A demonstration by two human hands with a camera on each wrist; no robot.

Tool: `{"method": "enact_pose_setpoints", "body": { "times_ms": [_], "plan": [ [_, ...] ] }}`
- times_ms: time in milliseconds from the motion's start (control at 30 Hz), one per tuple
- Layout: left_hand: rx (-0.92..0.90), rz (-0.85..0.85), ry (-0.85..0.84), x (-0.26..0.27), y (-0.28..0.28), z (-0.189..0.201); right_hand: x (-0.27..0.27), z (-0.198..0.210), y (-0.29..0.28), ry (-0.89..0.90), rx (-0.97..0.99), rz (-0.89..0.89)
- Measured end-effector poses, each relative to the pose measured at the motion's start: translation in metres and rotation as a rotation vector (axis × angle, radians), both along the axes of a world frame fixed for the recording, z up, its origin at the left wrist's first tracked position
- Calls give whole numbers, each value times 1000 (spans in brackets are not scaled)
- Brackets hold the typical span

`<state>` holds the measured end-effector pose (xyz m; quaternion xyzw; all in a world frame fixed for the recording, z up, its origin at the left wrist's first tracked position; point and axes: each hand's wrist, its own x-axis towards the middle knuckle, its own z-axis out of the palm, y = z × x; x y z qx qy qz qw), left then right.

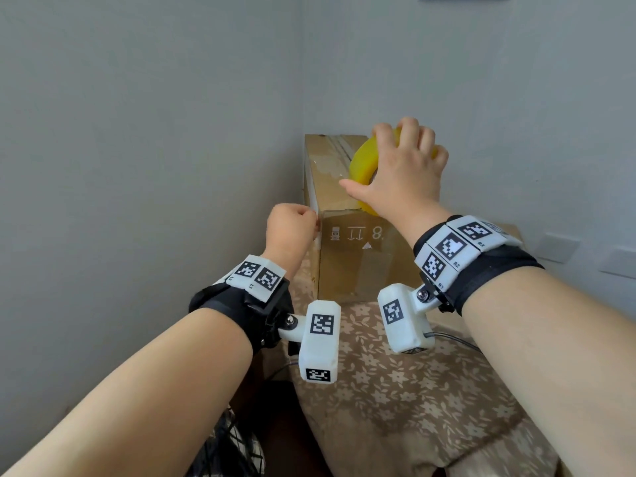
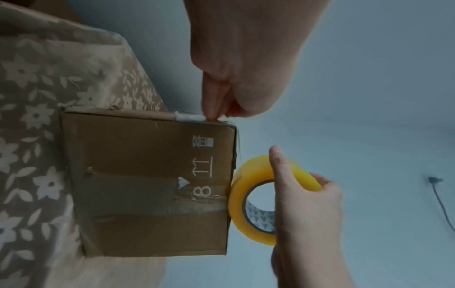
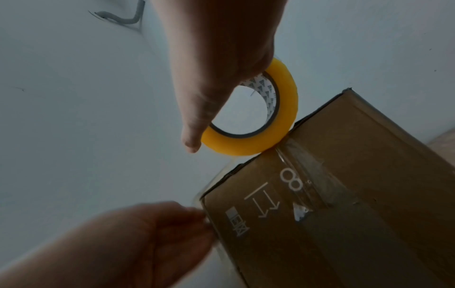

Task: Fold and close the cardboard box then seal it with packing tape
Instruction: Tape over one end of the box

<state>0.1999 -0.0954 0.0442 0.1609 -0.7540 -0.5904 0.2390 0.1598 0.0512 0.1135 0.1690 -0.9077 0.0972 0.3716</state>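
Observation:
A closed brown cardboard box (image 1: 354, 266) stands on a flowered cloth in the corner of the room, with old tape strips on its top and front. My right hand (image 1: 389, 160) grips a yellow roll of packing tape (image 1: 361, 166) that stands on edge on the box top at its front edge, thumb across the roll's face. At the box's upper front-left corner my left hand (image 1: 315, 218) pinches a strip of tape (image 2: 189, 117). In the right wrist view a thin clear strip seems to run along the top front edge from the roll (image 3: 288, 109) toward the left hand (image 3: 147, 233).
The flowered cloth (image 1: 413, 390) covers the surface in front of the box. Grey walls meet just behind and to the left of the box. Wall sockets (image 1: 557, 247) sit at the right, and a cable (image 2: 440, 200) hangs on the wall. Checked fabric (image 1: 234, 442) lies at lower left.

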Motion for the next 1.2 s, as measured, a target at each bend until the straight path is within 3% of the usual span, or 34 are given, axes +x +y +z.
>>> {"method": "enact_pose_setpoints", "body": {
  "times_ms": [233, 400, 500, 533, 600, 700, 767, 900, 1067, 1200],
  "plan": [
    [-238, -165, -303, 4, 8, -16, 2, 0, -1, 9, -9, 6],
    [-255, -288, -322, 0, 14, -9, 3, 0, 2, 3, -5, 4],
    [-272, -381, -448, -1, 4, -27, 7, 0, 4, -6, -18, 26],
    [-233, -377, -386, -2, 1, -31, 7, 0, 4, -1, -38, 46],
    [-281, -304, -109, -2, -2, -24, 6, 1, 7, -6, -83, 80],
    [-804, -236, 149, 0, -2, -7, 1, 4, 15, -79, -203, 110],
    [-996, -214, 183, 2, -3, 1, -2, 6, 19, -164, -359, 99],
    [-1108, -164, 195, -6, -9, -1, -1, 0, 14, -338, -649, 111],
    [-1184, -159, 132, -2, -13, 0, 1, 6, 8, -330, -635, 93],
    [-1115, -157, 184, 7, -9, 2, 2, 15, 7, -249, -513, 49]
  ]
}}
